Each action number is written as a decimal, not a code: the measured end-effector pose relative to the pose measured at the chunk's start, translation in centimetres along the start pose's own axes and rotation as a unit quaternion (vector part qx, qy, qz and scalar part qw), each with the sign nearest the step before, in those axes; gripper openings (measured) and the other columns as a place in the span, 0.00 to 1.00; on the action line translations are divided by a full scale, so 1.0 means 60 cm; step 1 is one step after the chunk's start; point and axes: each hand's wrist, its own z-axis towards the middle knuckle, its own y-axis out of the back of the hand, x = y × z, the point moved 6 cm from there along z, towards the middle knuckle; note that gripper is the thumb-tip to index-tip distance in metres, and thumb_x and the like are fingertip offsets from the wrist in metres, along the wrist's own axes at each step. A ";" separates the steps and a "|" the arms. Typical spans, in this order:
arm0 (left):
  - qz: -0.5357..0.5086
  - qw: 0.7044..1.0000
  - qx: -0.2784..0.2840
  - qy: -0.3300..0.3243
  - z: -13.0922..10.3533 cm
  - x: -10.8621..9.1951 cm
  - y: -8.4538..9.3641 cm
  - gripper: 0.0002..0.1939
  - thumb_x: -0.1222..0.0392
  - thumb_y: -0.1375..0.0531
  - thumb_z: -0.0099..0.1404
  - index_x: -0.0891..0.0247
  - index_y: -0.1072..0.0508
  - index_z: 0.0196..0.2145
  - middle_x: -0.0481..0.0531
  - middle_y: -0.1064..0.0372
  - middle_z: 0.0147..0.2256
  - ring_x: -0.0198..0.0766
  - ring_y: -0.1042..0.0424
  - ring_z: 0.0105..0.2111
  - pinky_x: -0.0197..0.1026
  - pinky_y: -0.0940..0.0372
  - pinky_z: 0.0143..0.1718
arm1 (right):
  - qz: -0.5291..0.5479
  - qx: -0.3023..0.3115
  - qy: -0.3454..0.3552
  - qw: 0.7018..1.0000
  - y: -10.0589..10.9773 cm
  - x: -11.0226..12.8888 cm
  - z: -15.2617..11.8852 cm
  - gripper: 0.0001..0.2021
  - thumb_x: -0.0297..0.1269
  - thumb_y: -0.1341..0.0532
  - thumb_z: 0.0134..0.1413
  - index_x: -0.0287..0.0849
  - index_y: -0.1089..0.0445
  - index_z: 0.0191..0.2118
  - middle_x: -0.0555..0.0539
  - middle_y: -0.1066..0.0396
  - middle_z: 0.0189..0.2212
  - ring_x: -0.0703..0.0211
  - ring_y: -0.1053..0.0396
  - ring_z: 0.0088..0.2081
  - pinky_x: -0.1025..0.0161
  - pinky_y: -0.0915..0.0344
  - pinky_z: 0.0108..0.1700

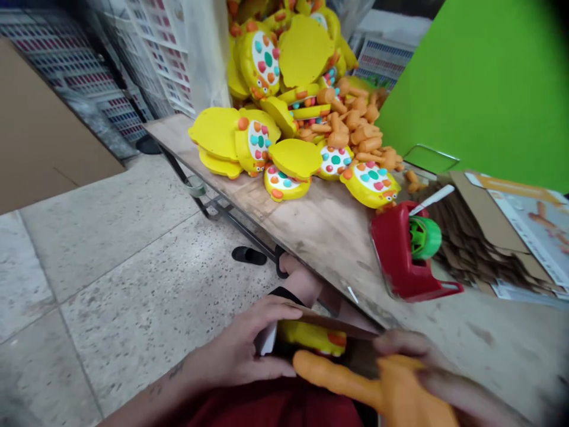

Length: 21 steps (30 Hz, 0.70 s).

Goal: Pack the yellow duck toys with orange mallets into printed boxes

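Note:
My left hand (249,347) grips the left end of an open cardboard box (355,325) low in the view, its thumb and fingers on either side of the opening. Inside the box lies a yellow toy (306,337). An orange plastic hammer (347,379) is in my right hand (422,362), its handle pointing left across the box opening and its head at the lower right. The fingers of my right hand are blurred and wrapped round the hammer head.
A wooden table (311,228) carries piled yellow toys (217,133), orange hammers (355,118), a red tape dispenser (400,255) and stacked flat boxes (480,237). White crates (155,41) stand behind. A green panel (489,89) rises at the right.

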 end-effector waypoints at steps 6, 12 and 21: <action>-0.010 1.000 -0.015 0.013 -0.008 0.010 -0.002 0.38 0.60 0.28 0.61 0.39 0.37 0.64 0.52 0.31 0.60 0.51 0.30 0.59 0.53 0.35 0.59 | 0.010 -0.047 0.033 0.998 -0.082 0.033 0.007 0.30 0.52 0.33 0.56 0.56 0.39 0.62 0.40 0.27 0.55 0.41 0.24 0.52 0.49 0.20 0.46; -0.033 0.993 -0.023 0.114 -0.027 0.045 0.003 0.55 0.51 0.25 0.56 0.45 0.52 0.72 0.58 0.36 0.64 0.57 0.36 0.64 0.60 0.45 0.66 | -0.135 -0.124 0.090 0.979 -0.124 0.051 0.023 0.21 0.51 0.35 0.59 0.45 0.31 0.53 0.37 0.26 0.47 0.46 0.21 0.44 0.54 0.19 0.42; -0.049 0.989 -0.032 0.132 -0.031 0.050 0.022 0.65 0.50 0.22 0.47 0.43 0.55 0.72 0.57 0.36 0.64 0.58 0.36 0.63 0.59 0.47 0.67 | -0.190 -0.066 0.131 0.971 -0.129 0.076 0.045 0.19 0.46 0.48 0.70 0.41 0.25 0.51 0.35 0.22 0.43 0.44 0.20 0.41 0.51 0.19 0.37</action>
